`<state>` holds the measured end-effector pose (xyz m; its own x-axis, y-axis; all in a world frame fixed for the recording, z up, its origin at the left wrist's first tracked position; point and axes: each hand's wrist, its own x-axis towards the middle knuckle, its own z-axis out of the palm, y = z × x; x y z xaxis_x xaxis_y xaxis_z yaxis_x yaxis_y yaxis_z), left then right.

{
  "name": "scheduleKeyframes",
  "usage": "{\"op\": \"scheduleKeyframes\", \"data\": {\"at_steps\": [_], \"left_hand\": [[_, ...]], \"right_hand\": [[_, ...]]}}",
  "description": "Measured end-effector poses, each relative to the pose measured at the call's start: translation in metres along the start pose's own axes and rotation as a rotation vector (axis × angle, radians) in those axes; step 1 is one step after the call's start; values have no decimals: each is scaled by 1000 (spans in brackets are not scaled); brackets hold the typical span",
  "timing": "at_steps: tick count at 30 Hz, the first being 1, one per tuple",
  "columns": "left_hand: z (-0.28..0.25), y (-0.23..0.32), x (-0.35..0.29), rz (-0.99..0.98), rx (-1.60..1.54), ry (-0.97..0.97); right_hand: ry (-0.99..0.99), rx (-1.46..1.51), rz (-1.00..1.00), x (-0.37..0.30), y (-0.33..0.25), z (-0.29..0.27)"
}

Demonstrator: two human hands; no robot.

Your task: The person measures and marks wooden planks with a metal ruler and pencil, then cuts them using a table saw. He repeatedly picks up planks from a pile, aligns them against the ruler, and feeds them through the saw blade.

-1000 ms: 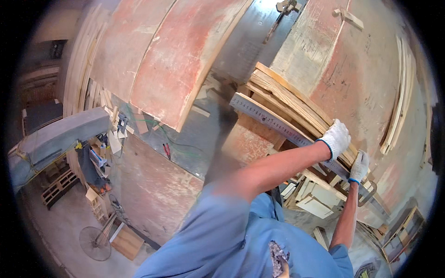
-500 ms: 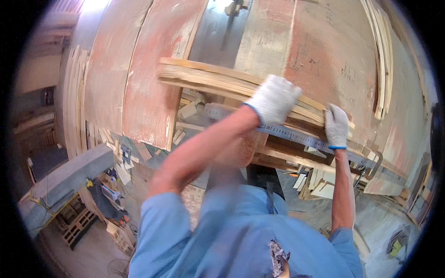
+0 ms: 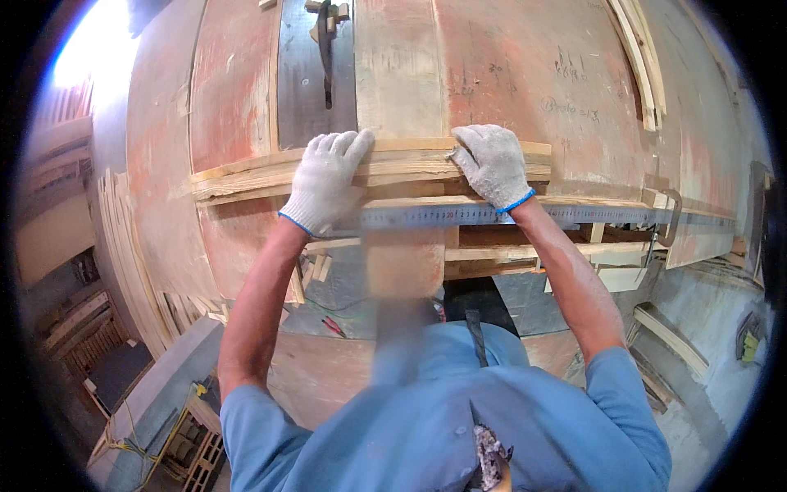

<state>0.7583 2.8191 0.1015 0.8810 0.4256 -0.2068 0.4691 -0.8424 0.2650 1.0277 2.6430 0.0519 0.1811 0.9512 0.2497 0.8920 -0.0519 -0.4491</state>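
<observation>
On the big reddish table (image 3: pixel 525 74) lies a stack of long wooden strips (image 3: pixel 246 174), reaching from left to right. Both hands wear white knit gloves with blue cuffs, and both rest on top of this stack. The left hand (image 3: pixel 326 179) lies flat on the strips, a little left of the middle, with its fingers (image 3: pixel 343 146) stretched out and curled over the far edge of the wood. The right hand (image 3: pixel 492 162) presses down on the strips just to the right, fingers spread open and also reaching the far edge. Neither hand is shut around the wood; they lie open on it.

Just below the hands, nearer the person, a long metal ruler (image 3: pixel 426 216) runs sideways along the table's edge. It passes under both wrists. At its right end sits a dark metal clamp (image 3: pixel 670 216).

Behind the stack, a grey metal plate (image 3: pixel 299 82) is set into the table, with a saw blade (image 3: pixel 326 41) standing up in its slot. Thin curved strips of wood (image 3: pixel 643 57) lie at the far right of the table. The person's blue shirt (image 3: pixel 426 418) fills the bottom of the view.
</observation>
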Motion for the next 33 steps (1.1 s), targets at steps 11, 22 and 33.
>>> {"op": "scheduleKeyframes", "data": {"at_steps": [11, 22, 33], "left_hand": [[-7, -101, -81, -117, 325, 139], [2, -162, -88, -139, 178, 36], [1, -120, -91, -209, 109, 8]], "right_hand": [[92, 24, -4, -3, 6, 8], [-53, -87, 140, -1, -8, 5], [144, -135, 179, -19, -15, 2]]}}
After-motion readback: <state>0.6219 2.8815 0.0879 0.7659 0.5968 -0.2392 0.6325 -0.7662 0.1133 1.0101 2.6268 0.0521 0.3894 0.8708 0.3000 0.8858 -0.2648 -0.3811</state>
